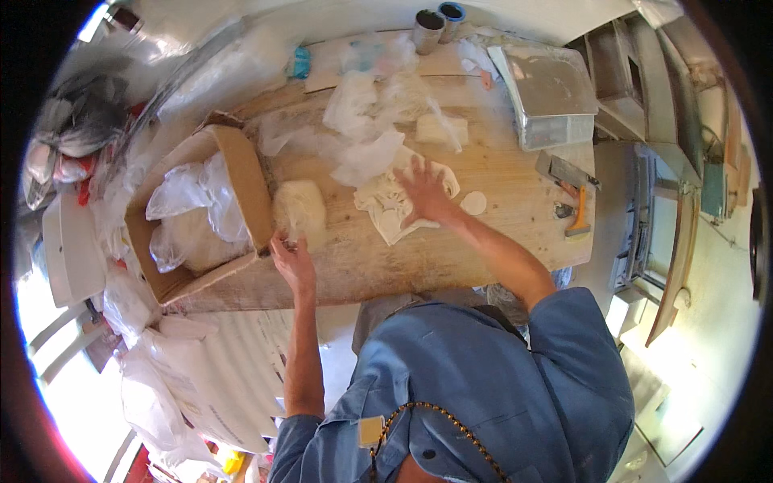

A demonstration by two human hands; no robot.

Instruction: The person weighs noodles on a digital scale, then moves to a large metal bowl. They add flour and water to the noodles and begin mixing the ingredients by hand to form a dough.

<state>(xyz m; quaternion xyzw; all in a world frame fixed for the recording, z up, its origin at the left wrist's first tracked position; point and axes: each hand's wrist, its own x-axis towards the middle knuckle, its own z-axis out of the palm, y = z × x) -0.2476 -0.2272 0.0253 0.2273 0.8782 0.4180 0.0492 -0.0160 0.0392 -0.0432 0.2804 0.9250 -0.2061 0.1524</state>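
My right hand [423, 191] lies with fingers spread on a crumpled cream-coloured, cloth-like heap [385, 201] in the middle of the wooden table. Pale, flat, rounded pieces show in the heap; its material is hard to tell. Just right of it is a small white disc [474, 203]. My left hand [291, 259] is at the table's front edge, thumb and fingers apart, at the near end of a pale lump [299, 211] that seems wrapped in clear plastic. Whether the fingers touch the lump is unclear.
Left of the lump stands an open cardboard box [245, 189] holding clear plastic bags. Loose plastic sheeting [354, 105] and a pale block [441, 129] lie farther back. At right are a lidded clear bin [547, 88], an orange-handled brush [578, 216] and a flat-bladed tool [564, 171].
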